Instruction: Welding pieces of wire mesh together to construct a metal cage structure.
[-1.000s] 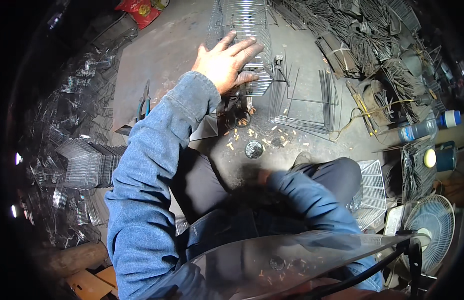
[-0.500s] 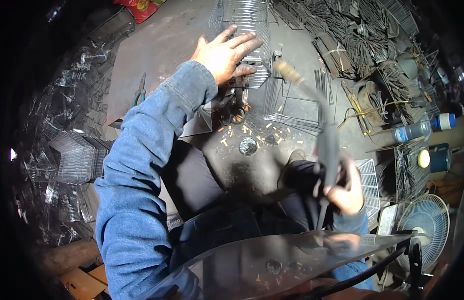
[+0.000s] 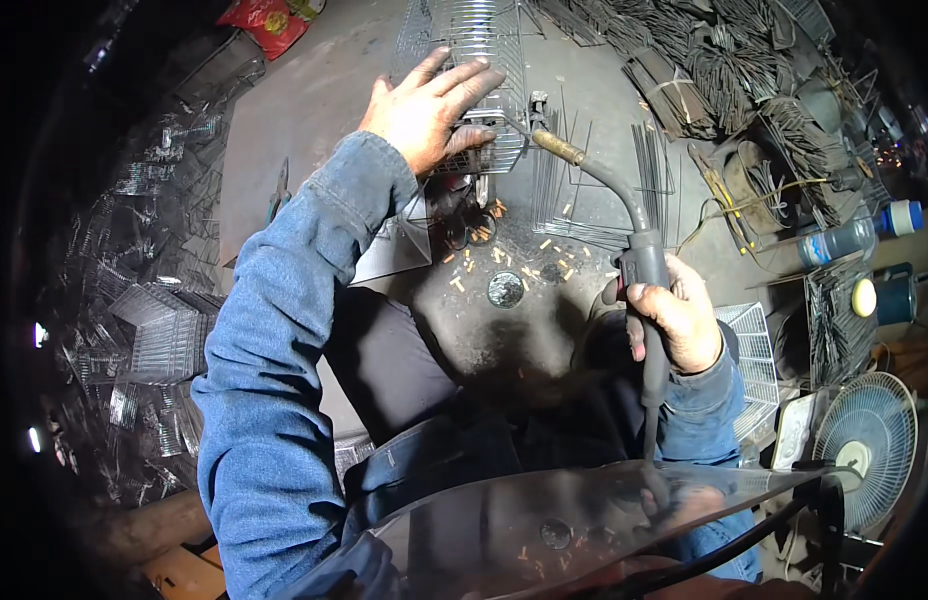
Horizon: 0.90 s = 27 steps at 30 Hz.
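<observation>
My left hand [image 3: 426, 118], fingers spread, rests flat on a wire basket [image 3: 496, 40] at the far middle of the view. My right hand [image 3: 690, 318] is wrapped round the dark handle of a welding torch [image 3: 642, 262]. The torch's bent neck reaches up and left, and its brass-coloured nozzle [image 3: 558, 148] points at the basket's near right corner. Whether the tip touches the wire I cannot tell. Just right of the basket stands a small metal clamp-like piece [image 3: 538, 102]. Thin bent wire frames [image 3: 594, 190] lie below and right of the nozzle.
Pliers [image 3: 281, 190] lie on a metal sheet [image 3: 274, 130] at left. Stacked wire baskets [image 3: 169, 335] stand farther left. Bundled rods [image 3: 729, 80], a water bottle [image 3: 834, 245] and a fan [image 3: 864, 450] are at right. Cigarette butts surround a round tin [image 3: 505, 289]. A transparent visor [image 3: 544, 520] crosses the bottom.
The torch has swung left and steadied, bringing its nozzle nearer the basket's corner. My right hand has moved up slightly. My left hand stays spread on the basket; the whole view has shifted a little.
</observation>
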Tool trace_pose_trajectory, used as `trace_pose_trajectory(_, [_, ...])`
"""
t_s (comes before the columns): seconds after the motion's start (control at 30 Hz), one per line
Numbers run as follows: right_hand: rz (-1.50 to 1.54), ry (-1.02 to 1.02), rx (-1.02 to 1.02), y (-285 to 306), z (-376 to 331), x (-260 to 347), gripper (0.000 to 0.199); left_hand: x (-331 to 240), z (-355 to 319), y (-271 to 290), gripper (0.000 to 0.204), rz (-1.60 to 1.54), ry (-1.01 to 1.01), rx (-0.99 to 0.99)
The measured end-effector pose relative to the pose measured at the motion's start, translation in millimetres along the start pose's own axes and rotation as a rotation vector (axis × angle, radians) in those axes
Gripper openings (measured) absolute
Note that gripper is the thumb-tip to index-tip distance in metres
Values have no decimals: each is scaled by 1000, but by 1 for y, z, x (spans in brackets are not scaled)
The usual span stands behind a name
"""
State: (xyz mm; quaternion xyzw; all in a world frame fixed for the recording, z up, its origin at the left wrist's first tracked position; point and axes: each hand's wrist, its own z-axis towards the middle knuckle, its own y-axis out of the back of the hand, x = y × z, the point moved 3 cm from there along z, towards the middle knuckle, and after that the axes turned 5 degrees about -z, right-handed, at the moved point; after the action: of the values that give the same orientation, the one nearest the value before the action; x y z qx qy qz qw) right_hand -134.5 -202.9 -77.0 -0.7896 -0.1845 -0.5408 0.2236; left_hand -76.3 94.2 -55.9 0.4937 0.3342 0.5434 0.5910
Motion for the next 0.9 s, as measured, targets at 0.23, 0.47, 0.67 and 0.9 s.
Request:
trace_pose_trajectory(0.23, [-8, -16, -3, -2, -1, 3, 33, 1, 5, -3, 67, 101, 31, 94])
trace_pose_trajectory(0.47, [-23, -1, 41, -1, 4, -1, 32, 1, 4, -1, 69, 0, 35, 68])
trace_pose_trajectory(0.67, [-32, 3, 47, -2, 3, -2, 30, 0, 2, -1, 73, 9, 34, 77])
trace_pose_trajectory(0.9, [-37, 0, 36, -4, 4, -1, 29, -1, 1, 0, 70, -24, 19, -20])
